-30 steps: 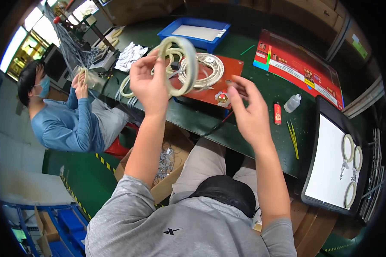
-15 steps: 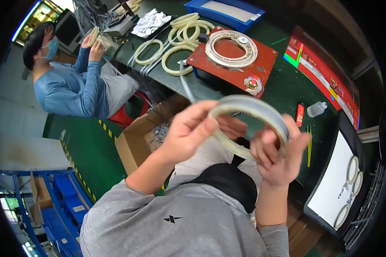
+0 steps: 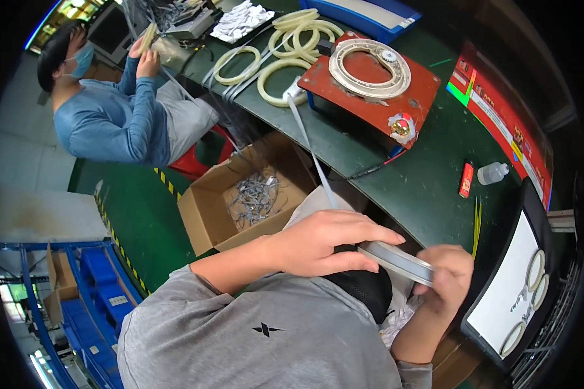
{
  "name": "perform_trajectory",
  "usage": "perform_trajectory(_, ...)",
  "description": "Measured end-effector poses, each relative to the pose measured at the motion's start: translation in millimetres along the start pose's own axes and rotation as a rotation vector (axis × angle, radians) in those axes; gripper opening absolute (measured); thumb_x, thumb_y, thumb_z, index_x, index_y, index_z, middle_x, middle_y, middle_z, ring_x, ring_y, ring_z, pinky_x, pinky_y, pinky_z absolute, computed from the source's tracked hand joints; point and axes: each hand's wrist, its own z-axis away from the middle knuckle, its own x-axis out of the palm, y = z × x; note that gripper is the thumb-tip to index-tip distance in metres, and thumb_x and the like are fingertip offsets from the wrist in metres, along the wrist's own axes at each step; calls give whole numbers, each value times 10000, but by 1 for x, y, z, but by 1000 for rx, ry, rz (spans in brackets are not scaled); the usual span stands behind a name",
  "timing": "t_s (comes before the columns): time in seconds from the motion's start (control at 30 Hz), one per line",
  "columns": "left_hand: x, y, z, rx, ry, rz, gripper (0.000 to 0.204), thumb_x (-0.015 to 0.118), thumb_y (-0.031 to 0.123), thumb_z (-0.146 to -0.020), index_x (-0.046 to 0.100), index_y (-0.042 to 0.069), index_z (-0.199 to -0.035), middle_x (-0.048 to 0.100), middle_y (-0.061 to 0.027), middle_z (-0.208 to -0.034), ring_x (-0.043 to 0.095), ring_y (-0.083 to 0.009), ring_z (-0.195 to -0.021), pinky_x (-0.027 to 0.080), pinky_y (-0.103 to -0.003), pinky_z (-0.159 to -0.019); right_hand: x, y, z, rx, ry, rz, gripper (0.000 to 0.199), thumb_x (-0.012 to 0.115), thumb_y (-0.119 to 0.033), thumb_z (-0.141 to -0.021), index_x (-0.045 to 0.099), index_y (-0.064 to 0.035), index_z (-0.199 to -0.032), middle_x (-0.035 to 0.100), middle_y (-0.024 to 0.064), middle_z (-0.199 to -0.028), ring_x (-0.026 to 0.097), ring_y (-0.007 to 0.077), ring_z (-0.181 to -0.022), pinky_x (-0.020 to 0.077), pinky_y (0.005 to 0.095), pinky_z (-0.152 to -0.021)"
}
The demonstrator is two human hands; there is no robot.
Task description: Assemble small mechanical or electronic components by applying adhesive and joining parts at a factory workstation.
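Note:
A cream plastic ring (image 3: 396,260) with a grey band around its outer rim is seen nearly edge-on over my lap. My left hand (image 3: 324,243) grips its left end, thumb below and fingers above. Curled at the ring's right end is my right hand (image 3: 449,275), slightly blurred, its fingertips partly hidden. A grey flat ribbon cable (image 3: 311,149) stretches from behind my left hand up to a white connector (image 3: 294,89) on the table edge. Whether the cable joins the ring is hidden by that hand.
On the green table (image 3: 402,201) stands a red plate fixture (image 3: 370,113) carrying a white ring. Several cream rings (image 3: 237,65) lie left of it. A cardboard box (image 3: 204,214) of grey cable scraps is below. A co-worker (image 3: 110,123) sits at left; a small bottle (image 3: 493,173) is right.
The ring has come down toward my lap and turned from face-open to edge-on. Both hands moved down with it. The ribbon cable now shows stretched from the table toward my left hand.

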Motion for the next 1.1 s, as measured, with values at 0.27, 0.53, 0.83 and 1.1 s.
perform_trajectory(0.27, -27, -30, -17, 116, 248, -327, 262, 716, -4, -825, 718, 28, -1085, 710, -109, -1036, 685, -260, -912, 544, -353, -781, 15, 25, -7, 191, -83, 7, 454, 633, -416, -887, 623, 29, -797, 607, 82, -655, 549, 140, -525, 410, 275, -486)
perform_trajectory(0.53, -72, -18, -13, 174, 377, -585, 245, 787, 11, -735, 743, 67, -970, 667, -80, -883, 634, -222, -760, 527, -326, -687, 32, 11, -26, 138, 73, -303, 371, 532, -331, -945, 581, 27, -859, 544, 48, -624, 394, 69, -438, 298, 229, -382)
perform_trajectory(0.83, -207, -82, -45, -257, 679, -383, 498, 739, 227, -907, 535, 37, -1319, 567, -127, -1290, 577, -191, -1180, 485, -352, -991, 22, 3, -57, -232, 127, -427, 399, 347, -300, -1045, 481, -57, -758, 363, -36, -476, 211, 54, -319, 228, 212, -339)
perform_trajectory(1.1, -197, -100, -9, -250, 182, -657, 821, 878, 327, -695, 523, 45, -1381, 496, -190, -1423, 422, -313, -1378, 316, -396, -1154, 14, -25, -44, -513, -53, -298, 352, 610, -339, -911, 486, -132, -654, 439, -40, -466, 307, 79, -315, 249, 233, -328)
